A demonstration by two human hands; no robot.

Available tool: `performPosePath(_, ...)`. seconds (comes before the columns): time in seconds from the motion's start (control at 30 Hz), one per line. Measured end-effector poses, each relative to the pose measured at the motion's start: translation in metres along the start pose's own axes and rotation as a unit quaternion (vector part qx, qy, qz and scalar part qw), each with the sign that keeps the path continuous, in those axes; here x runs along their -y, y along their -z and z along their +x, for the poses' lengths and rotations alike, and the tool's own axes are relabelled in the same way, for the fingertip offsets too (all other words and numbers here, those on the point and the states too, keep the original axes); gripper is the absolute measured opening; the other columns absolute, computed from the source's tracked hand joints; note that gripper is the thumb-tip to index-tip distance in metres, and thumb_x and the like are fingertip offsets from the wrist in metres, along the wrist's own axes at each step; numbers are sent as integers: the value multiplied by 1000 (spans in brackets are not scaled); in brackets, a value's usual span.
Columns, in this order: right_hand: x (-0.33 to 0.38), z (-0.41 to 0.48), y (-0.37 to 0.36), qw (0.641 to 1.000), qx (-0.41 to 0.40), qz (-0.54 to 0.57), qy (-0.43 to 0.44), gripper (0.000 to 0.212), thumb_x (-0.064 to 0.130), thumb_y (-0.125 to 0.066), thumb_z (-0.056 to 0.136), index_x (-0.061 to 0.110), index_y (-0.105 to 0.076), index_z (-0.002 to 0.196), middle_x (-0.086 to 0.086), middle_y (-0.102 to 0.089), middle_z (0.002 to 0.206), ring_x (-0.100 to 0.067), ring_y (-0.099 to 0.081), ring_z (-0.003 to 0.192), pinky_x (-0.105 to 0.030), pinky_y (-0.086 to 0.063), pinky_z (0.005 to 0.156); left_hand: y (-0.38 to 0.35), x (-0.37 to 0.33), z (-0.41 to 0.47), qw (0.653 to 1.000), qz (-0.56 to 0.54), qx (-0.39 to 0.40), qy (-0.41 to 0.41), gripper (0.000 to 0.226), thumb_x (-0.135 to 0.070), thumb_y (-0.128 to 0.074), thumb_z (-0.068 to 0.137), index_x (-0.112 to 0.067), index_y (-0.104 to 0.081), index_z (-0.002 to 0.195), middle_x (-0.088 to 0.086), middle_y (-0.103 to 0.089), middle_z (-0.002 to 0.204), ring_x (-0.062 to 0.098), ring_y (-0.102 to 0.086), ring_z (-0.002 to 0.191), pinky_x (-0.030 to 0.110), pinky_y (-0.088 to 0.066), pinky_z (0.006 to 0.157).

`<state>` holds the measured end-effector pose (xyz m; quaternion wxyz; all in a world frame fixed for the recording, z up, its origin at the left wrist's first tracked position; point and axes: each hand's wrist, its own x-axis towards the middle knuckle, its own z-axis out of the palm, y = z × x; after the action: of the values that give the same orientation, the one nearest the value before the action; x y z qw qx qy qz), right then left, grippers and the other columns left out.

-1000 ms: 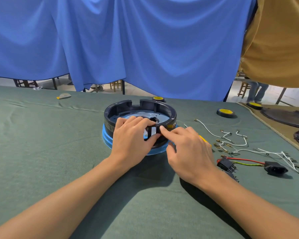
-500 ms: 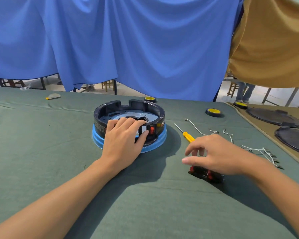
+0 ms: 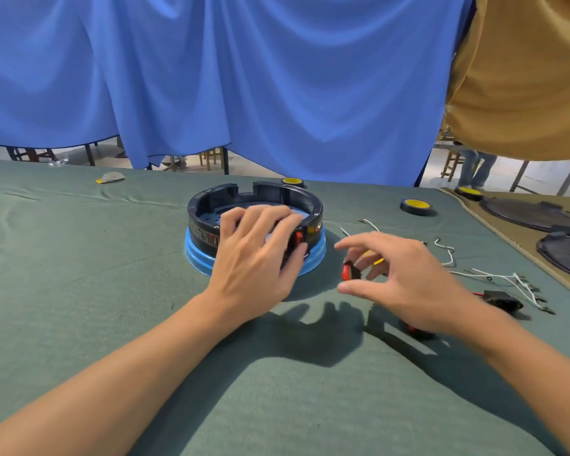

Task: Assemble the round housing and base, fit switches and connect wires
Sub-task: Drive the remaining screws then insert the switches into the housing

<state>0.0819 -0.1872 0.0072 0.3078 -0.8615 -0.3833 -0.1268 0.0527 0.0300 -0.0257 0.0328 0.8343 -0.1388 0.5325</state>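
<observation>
A black round housing (image 3: 211,205) sits on a blue base (image 3: 198,258) on the green table. My left hand (image 3: 257,255) lies over its near rim, thumb beside a red switch (image 3: 298,237) seated in the wall. My right hand (image 3: 399,274) hovers just right of the housing and pinches a second red switch (image 3: 348,270) between its fingers. Another black and red switch (image 3: 415,329) lies on the cloth under my right wrist. White wires (image 3: 494,276) lie to the right.
A black socket with red lead (image 3: 502,299) lies at the right. A yellow screwdriver (image 3: 375,261) is partly hidden behind my right hand. Tape rolls (image 3: 417,206) and black discs (image 3: 533,212) sit at the back right. A person in a mustard shirt (image 3: 520,77) stands there.
My right hand left the housing, went right to the switches on the cloth, and has lifted one red switch back toward the housing. My left hand stayed on the rim.
</observation>
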Motion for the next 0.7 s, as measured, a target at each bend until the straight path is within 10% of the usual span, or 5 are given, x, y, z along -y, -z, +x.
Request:
performPosePath(0.2, 12, -4, -38, 976, -195, 7, 92, 53, 1, -81, 72, 10, -61, 120, 0, -58, 103, -11, -59, 96, -36, -56, 83, 3, -18, -1, 990, -115, 26, -81, 21, -20, -57, 91, -7, -73, 92, 2, -71, 97, 23, -66, 90, 39, -42, 86)
performPosePath(0.7, 12, -7, -47, 964, -237, 59, 105, 44, -1, -74, 80, 7, -61, 121, -4, -58, 109, -8, -60, 101, -24, -54, 87, 3, -17, 0, 989, -138, 33, -46, 27, -15, -48, 99, 3, -68, 94, 12, -68, 93, 32, -61, 81, 44, -46, 73)
